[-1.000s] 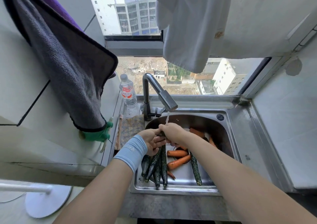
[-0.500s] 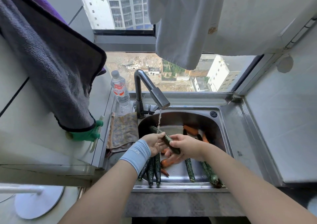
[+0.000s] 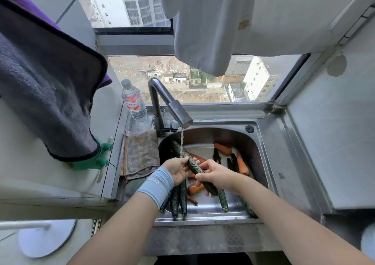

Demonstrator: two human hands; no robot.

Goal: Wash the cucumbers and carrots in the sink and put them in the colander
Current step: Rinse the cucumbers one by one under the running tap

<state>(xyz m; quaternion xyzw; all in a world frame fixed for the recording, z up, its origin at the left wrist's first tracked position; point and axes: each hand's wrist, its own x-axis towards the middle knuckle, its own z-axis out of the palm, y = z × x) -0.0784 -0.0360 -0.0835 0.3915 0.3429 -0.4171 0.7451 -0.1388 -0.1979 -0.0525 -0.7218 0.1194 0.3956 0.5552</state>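
Lying just left of the grip, a patterned cloth (image 3: 140, 153) drapes over the sink (image 3: 265, 143) rim. The left hand (image 3: 179, 170), above a blue wristband (image 3: 156, 187), curls round the middle of a dark cucumber (image 3: 192, 165), with the faucet (image 3: 170, 104) stream (image 3: 181, 139) landing just above that hold. The right hand (image 3: 217, 175) pinches the lower part. Spare cucumbers (image 3: 179, 200) lie beneath the grip, carrots (image 3: 223, 148) to its right.
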